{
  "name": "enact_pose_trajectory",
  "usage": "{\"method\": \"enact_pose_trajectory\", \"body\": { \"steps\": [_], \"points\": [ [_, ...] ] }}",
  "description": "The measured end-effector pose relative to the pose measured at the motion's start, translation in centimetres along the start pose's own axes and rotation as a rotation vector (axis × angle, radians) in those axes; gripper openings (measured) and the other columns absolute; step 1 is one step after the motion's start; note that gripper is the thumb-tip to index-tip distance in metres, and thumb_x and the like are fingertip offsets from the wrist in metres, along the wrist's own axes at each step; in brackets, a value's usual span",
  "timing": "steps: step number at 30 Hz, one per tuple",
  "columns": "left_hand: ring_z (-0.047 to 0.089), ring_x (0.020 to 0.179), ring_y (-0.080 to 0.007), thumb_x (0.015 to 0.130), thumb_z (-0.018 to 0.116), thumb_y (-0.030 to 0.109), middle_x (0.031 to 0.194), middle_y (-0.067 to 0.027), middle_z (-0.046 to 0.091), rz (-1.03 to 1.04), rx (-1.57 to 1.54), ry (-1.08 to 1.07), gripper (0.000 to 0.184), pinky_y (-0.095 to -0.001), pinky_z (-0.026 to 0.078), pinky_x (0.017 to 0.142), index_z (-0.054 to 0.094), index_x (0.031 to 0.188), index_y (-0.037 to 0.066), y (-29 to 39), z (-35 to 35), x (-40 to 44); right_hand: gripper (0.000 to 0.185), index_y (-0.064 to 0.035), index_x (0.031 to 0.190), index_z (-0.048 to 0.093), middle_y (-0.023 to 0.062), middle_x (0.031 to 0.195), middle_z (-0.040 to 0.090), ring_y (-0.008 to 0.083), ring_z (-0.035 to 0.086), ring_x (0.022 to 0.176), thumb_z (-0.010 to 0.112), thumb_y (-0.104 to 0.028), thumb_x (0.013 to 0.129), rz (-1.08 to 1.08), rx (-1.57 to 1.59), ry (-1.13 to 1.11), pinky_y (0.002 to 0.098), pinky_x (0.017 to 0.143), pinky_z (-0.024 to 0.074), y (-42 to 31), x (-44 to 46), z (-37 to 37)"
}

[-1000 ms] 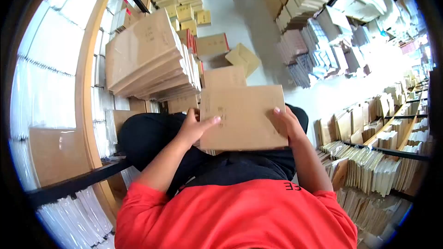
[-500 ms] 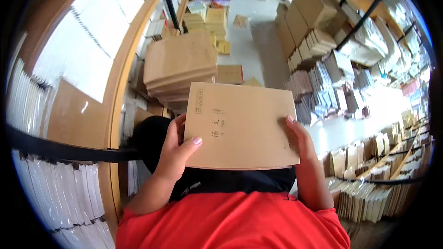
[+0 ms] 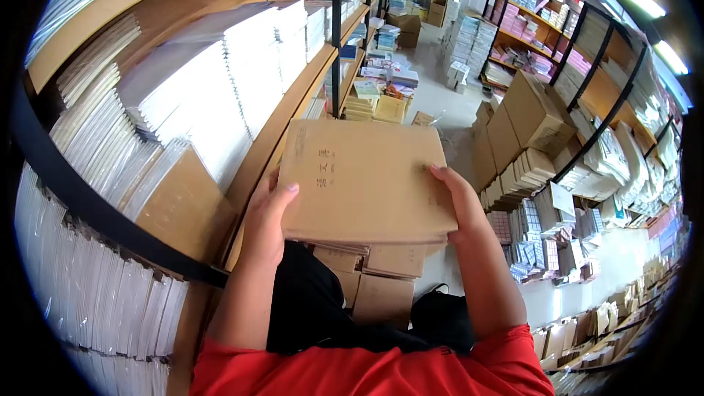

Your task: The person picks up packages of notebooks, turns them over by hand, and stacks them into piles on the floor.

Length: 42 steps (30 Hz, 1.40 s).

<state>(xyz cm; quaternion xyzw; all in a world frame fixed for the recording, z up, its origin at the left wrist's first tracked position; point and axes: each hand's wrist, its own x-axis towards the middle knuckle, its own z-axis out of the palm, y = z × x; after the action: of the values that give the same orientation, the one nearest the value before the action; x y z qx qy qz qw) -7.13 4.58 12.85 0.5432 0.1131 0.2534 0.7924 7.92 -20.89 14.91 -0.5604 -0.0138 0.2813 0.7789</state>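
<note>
Between my two hands is a thin stack of brown exercise books (image 3: 367, 180), with dark Chinese characters printed on the top cover. My left hand (image 3: 265, 213) grips the left edge, thumb on the cover and the other fingers out of sight. On the opposite edge, my right hand (image 3: 460, 202) holds on the same way, its thumb on top. Several layers of brown paper show along the near edge. Below the books, near my legs, lie more brown bundles (image 3: 383, 297); how many layers they have is hidden.
On the left, a wooden shelf (image 3: 304, 95) with black posts carries white spiral-bound books (image 3: 253, 66). Cardboard boxes (image 3: 534, 114) stand to the right, with stacks of books (image 3: 543, 231) in front of them. Yellowish books (image 3: 389, 108) are piled ahead along the aisle.
My view has tilted up, showing more of the aisle and shelves. Both hands have carried the exercise books forward, away from my body, and the stack now appears slightly further left and higher.
</note>
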Motion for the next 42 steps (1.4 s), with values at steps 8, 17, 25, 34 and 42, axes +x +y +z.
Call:
{"method": "enact_pose_trajectory", "body": {
  "steps": [8, 17, 25, 34, 42],
  "points": [
    [0.052, 0.137, -0.0294, 0.097, 0.064, 0.033, 0.14, -0.0241, 0.06, -0.104, 0.117, -0.013, 0.059, -0.0387, 0.039, 0.113, 0.058, 0.138, -0.009, -2.8, -2.7, 9.5, 0.051, -0.0017, 0.133, 0.061, 0.0131, 0.12, 0.07, 0.0226, 0.07, 0.101, 0.064, -0.04, 0.099, 0.002, -0.11, -0.129, 0.0374, 0.086, 0.056, 0.4, 11.3, 0.9],
    [0.029, 0.154, -0.0426, 0.089, 0.071, 0.051, 0.168, -0.0308, 0.019, 0.053, 1.343, -0.064, 0.099, -0.0455, 0.031, 0.123, 0.03, 0.157, -0.008, -9.0, -2.6, 12.6, 0.059, -0.0049, 0.145, 0.05, 0.0107, 0.13, 0.065, 0.0206, 0.065, 0.113, 0.063, -0.044, 0.102, -0.046, -0.248, -0.171, 0.0363, 0.095, 0.0526, 9.2, 19.5, -3.6],
    [0.057, 0.132, -0.0418, 0.09, 0.073, 0.043, 0.144, -0.03, 0.055, -0.025, 1.123, 0.061, 0.088, -0.0459, 0.046, 0.109, 0.037, 0.152, -0.008, -8.1, -2.3, 12.2, 0.054, -0.0039, 0.136, 0.059, 0.011, 0.131, 0.066, 0.0223, 0.065, 0.115, 0.063, -0.045, 0.102, 0.052, -0.08, -0.144, 0.0377, 0.097, 0.0516, 8.8, 17.8, -2.8],
    [0.062, 0.12, -0.0262, 0.095, 0.069, 0.045, 0.134, -0.0217, 0.064, -0.182, 0.264, 0.053, 0.069, -0.037, 0.046, 0.103, 0.059, 0.136, -0.009, -12.1, -7.5, 11.0, 0.05, -0.0049, 0.133, 0.062, 0.0122, 0.129, 0.068, 0.0252, 0.066, 0.114, 0.063, -0.043, 0.1, 0.077, 0.035, -0.077, 0.0406, 0.099, 0.0511, 9.7, 16.6, -1.6],
    [0.053, 0.132, -0.0265, 0.097, 0.064, 0.052, 0.144, -0.017, 0.058, -0.059, 0.186, 0.178, 0.074, -0.0372, 0.038, 0.113, 0.057, 0.141, -0.007, -16.8, -11.3, 11.8, 0.051, -0.0051, 0.133, 0.061, 0.0131, 0.13, 0.066, 0.0265, 0.063, 0.119, 0.062, -0.044, 0.1, 0.036, -0.003, -0.003, 0.0423, 0.101, 0.0495, 12.4, 16.7, -0.5]
  ]
}}
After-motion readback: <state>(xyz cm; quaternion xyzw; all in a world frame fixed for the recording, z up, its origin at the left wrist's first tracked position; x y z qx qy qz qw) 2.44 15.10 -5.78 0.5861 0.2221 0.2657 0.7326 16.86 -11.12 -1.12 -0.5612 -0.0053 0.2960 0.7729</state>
